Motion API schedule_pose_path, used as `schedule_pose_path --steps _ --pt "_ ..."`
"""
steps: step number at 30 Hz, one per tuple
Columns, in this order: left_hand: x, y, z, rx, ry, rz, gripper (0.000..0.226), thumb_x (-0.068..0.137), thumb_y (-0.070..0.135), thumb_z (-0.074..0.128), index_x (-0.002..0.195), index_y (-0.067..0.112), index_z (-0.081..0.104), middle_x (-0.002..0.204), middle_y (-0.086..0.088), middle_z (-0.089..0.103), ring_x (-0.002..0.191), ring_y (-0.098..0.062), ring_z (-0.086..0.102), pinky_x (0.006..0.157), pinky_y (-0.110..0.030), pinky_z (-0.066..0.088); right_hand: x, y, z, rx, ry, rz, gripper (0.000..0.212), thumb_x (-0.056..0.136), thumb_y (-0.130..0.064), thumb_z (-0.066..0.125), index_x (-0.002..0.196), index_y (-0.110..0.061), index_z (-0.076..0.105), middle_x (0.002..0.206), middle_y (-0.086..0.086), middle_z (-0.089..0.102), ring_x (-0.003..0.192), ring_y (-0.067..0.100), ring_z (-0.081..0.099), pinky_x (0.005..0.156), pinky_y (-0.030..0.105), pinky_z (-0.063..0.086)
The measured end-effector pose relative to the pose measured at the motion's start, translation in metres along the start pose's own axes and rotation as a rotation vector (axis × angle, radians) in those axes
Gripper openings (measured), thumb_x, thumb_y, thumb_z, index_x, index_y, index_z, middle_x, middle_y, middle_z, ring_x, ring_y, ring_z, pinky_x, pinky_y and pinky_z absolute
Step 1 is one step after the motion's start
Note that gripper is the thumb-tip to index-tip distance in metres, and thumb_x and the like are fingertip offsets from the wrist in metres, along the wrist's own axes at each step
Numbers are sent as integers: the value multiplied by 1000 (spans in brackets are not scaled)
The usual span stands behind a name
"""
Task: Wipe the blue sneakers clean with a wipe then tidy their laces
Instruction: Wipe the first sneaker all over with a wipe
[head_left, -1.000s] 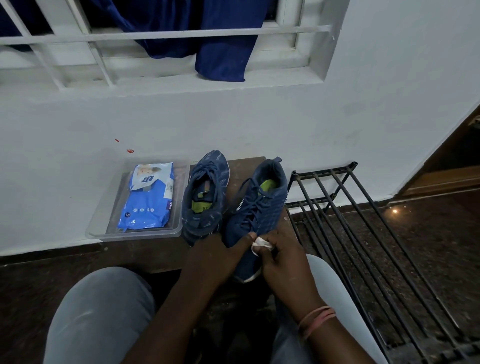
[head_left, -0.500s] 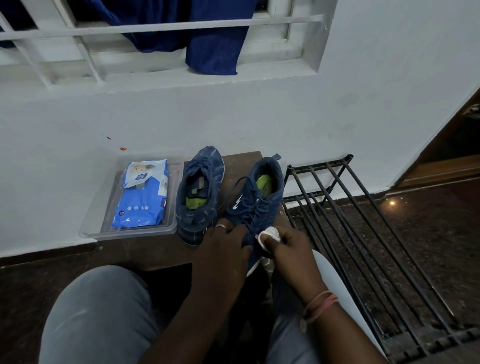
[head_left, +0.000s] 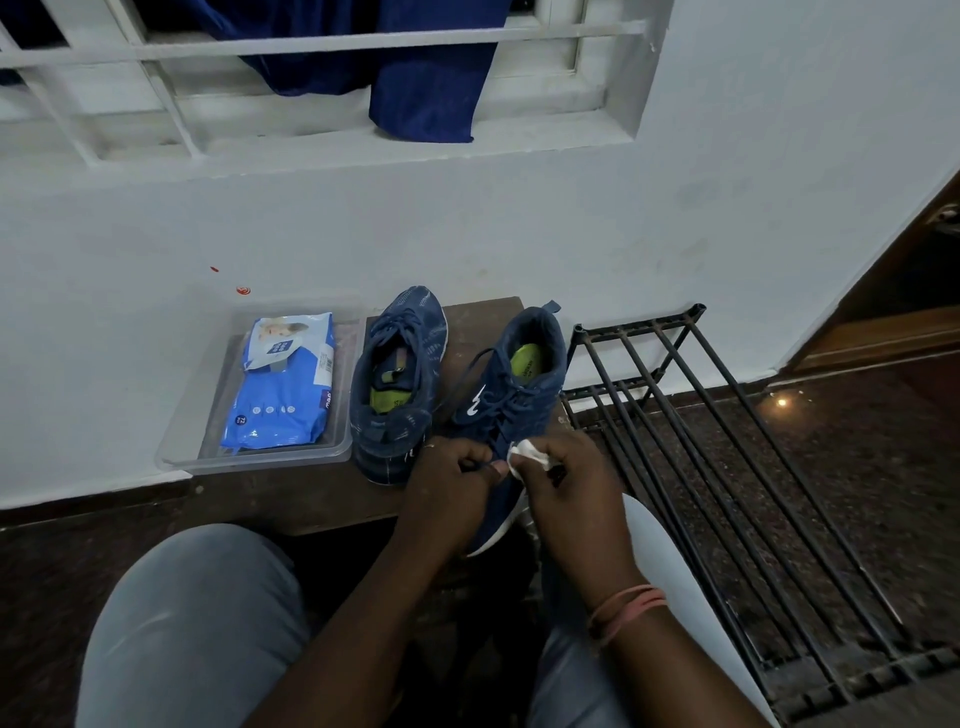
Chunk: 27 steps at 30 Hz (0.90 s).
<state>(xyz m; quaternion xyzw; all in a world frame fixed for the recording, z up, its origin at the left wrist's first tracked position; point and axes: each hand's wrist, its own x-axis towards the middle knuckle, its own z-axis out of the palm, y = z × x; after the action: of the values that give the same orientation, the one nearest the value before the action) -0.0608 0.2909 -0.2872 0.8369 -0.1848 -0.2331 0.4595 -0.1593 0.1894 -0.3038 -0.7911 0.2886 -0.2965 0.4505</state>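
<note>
Two blue sneakers stand side by side on one low brown stool (head_left: 483, 322) against the white wall. The right sneaker (head_left: 519, 410) points its toe toward the near edge of the stool and shows a yellow-green insole; the left sneaker (head_left: 397, 384) points the other way, toe toward the wall, with the same insole colour inside. Both hands meet over the near part of the right sneaker. The left hand (head_left: 447, 483) has its fingers curled and pinches a dark lace (head_left: 485, 470) of that shoe. The right hand (head_left: 566, 483) grips one crumpled white wipe (head_left: 527, 454), pressed against the shoe's upper just beside the left hand's fingertips. Orange bands circle the right wrist.

To the left of the sneakers, one clear plastic tray (head_left: 260, 457) holds one blue pack of wipes (head_left: 283, 384). To the right, one black metal rack (head_left: 727, 467) lies over the dark floor. Farther up, one blue cloth (head_left: 426, 93) hangs at the barred window. Two grey-clad knees fill the near foreground.
</note>
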Motion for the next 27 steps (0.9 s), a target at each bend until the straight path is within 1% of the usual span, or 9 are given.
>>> schedule_pose_path --steps 4,6,9,13,16,17,21,25,27 --pt "1 -1 -12 -130 -53 -67 9 98 19 66 97 19 75 94 0 75 90 -15 70 75 -25 50 -9 -9 6 -65 -72 -132 15 94 -10 67 98 -23 75 99 -10 64 96 2 61 83 19 48" --pt "0 -1 -18 -207 -101 -108 14 101 17 62 103 18 75 99 1 77 94 -14 71 82 -27 55 -5 -7 3 -51 -17 -102 15 94 -10 68 93 -23 75 94 -13 67 93 0 62 83 23 51" --pt "-1 -1 -18 -276 -118 -128 18 102 16 59 110 16 76 106 0 78 101 -17 73 95 -39 57 -2 -3 1 -21 50 -31 12 92 -13 72 89 -24 75 90 -16 68 90 -2 63 82 28 52" --pt "0 -1 -17 -301 -105 -150 20 102 13 58 104 18 77 100 -2 78 100 -22 72 93 -41 58 -10 -13 11 -42 -17 -143 11 94 -15 70 101 -22 76 97 -12 67 96 1 62 86 23 51" --pt "-3 -1 -14 -298 -132 -136 18 102 15 59 98 17 76 98 -3 79 101 -27 72 97 -48 56 2 -2 10 -38 112 -4 6 94 -18 71 94 -23 73 90 -10 67 86 0 62 79 34 54" --pt "-3 0 -14 -303 -123 -134 18 102 14 59 97 16 76 98 -4 79 101 -28 72 96 -47 56 2 -2 10 -24 105 -2 7 94 -16 70 93 -23 72 89 -10 66 85 1 62 77 33 54" --pt "0 0 -16 -366 -121 -172 18 101 7 58 100 10 76 99 -12 78 101 -32 72 90 -43 58 -17 -18 15 -36 -46 -80 8 92 -20 70 97 -23 75 91 -13 68 86 0 64 76 17 51" --pt "-1 -1 -10 -358 -130 -149 19 101 12 60 92 15 77 94 -3 80 100 -28 73 94 -43 57 -4 4 10 0 80 70 5 92 -24 70 87 -24 71 85 -9 68 80 5 64 71 32 54" --pt "1 -1 -12 -405 -120 -169 20 102 13 59 93 15 77 95 -5 80 100 -29 73 96 -47 56 -7 -3 10 49 44 18 10 92 -19 70 83 -21 69 80 -10 66 77 6 64 67 32 53"
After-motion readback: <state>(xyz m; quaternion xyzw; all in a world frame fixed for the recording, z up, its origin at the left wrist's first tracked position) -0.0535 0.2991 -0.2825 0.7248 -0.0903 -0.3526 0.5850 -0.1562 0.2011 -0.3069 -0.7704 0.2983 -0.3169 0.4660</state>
